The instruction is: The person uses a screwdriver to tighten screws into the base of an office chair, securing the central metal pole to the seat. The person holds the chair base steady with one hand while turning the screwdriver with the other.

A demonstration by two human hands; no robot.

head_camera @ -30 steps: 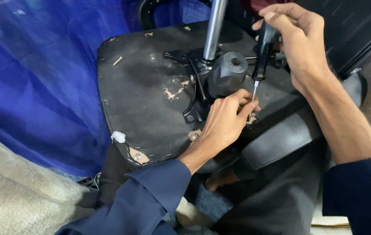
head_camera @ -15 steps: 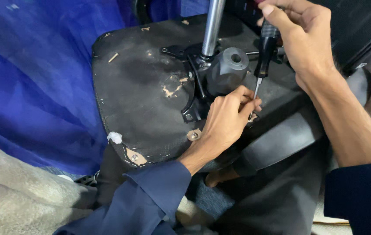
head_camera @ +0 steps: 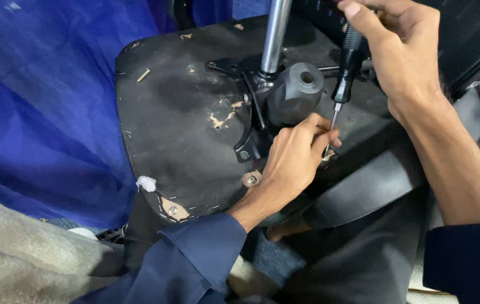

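An upturned office chair seat [head_camera: 184,129] lies in front of me, its black underside torn in spots. A black metal mechanism plate [head_camera: 248,121] with a grey knob [head_camera: 296,90] and a chrome gas column [head_camera: 274,34] sits at its centre. My right hand [head_camera: 397,50] grips the black handle of a screwdriver [head_camera: 344,67], held upright with its tip down by the plate's edge. My left hand [head_camera: 293,160] pinches the screwdriver's shaft near the tip, steadying it on a screw I cannot see.
Blue cloth [head_camera: 43,101] covers the area to the left. A grey curved armrest [head_camera: 375,180] lies under my right forearm. A washer and bolt [head_camera: 251,179] sit near the seat's front edge. Beige fabric [head_camera: 20,253] is at bottom left.
The view has shifted slightly and drawn closer. Both hands stay on the screwdriver at the same spot; my right hand has turned a little on the handle.
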